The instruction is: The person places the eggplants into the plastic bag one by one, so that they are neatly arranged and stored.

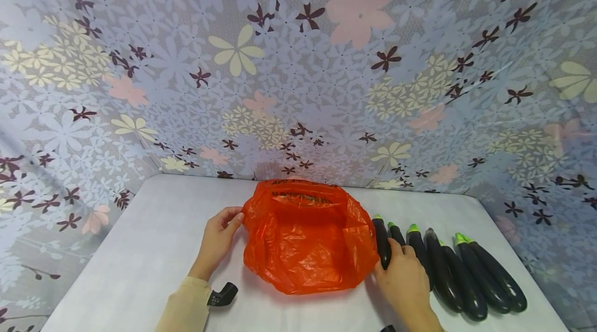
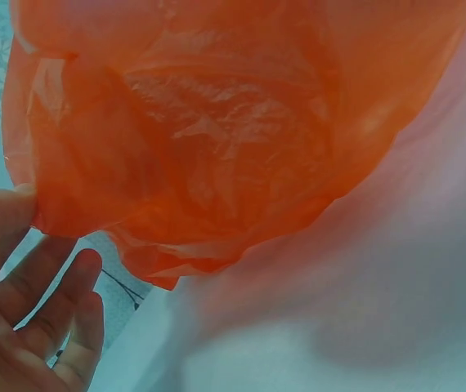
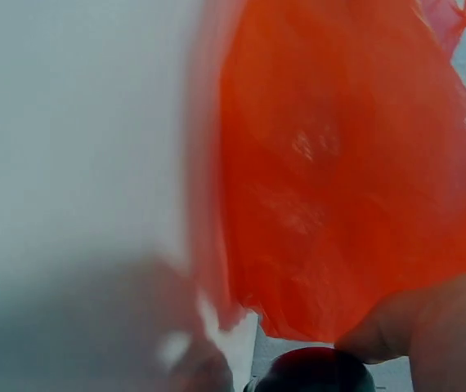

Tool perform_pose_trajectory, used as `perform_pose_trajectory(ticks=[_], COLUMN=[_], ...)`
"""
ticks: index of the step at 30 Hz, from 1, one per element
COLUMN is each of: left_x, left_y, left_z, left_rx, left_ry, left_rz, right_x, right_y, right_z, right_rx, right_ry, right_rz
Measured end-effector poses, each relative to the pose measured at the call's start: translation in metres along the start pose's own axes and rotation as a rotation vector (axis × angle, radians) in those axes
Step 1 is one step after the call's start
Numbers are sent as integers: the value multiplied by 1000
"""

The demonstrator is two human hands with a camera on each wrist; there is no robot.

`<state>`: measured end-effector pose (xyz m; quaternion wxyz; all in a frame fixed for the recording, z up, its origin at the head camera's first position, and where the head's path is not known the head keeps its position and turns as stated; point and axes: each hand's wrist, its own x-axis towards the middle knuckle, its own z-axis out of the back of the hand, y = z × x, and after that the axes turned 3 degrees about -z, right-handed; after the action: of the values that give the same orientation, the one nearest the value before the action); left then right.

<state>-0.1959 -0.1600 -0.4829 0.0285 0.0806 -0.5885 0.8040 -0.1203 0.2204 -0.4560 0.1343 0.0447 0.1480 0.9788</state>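
Note:
A red-orange plastic bag (image 1: 310, 249) stands with its mouth spread wide on the white table, dark print along its far side. My left hand (image 1: 219, 239) pinches the bag's left rim between thumb and forefinger, while the other fingers (image 2: 82, 273) stay loose in the left wrist view. At the bag's right side, my right hand (image 1: 404, 280) grips a dark eggplant (image 1: 382, 244) between thumb and fingers. In the right wrist view, the thumb (image 3: 388, 327) lies against the bag's edge and the eggplant's rounded end (image 3: 315, 371) shows beside it. The right fingers are partly hidden.
Several more eggplants (image 1: 445, 275) lie side by side at the right of the white table (image 1: 116, 259), green stems mostly pointing away. Flower-patterned cloth (image 1: 298, 88) rises behind the table and along both sides. A black wrist device (image 1: 223, 296) sits by the left sleeve.

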Motion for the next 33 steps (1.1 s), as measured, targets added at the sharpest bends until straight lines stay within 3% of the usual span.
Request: perform_pose_trajectory(ticks=[8, 14, 18, 24, 27, 33], left_x=[1, 2, 3, 2, 2, 1], left_y=[1, 1, 2, 0, -3, -11], left_z=[-3, -5, -6, -6, -5, -4], left_rx=[-58, -88, -115, -114, -80, 2], left_ry=[-3, -9, -17, -22, -35, -67], left_rz=[23, 16, 9, 5, -20, -129], right_x=[-8, -12, -13, -19, -24, -36], right_y=[-7, -11, -13, -10, -7, 3], right_z=[7, 9, 12, 21, 26, 39], right_rx=[133, 170, 205, 224, 227, 262], right_ry=[-92, -168, -235, -268, -305, -336], right_rz=[-36, -92, -84, -83, -63, -6])
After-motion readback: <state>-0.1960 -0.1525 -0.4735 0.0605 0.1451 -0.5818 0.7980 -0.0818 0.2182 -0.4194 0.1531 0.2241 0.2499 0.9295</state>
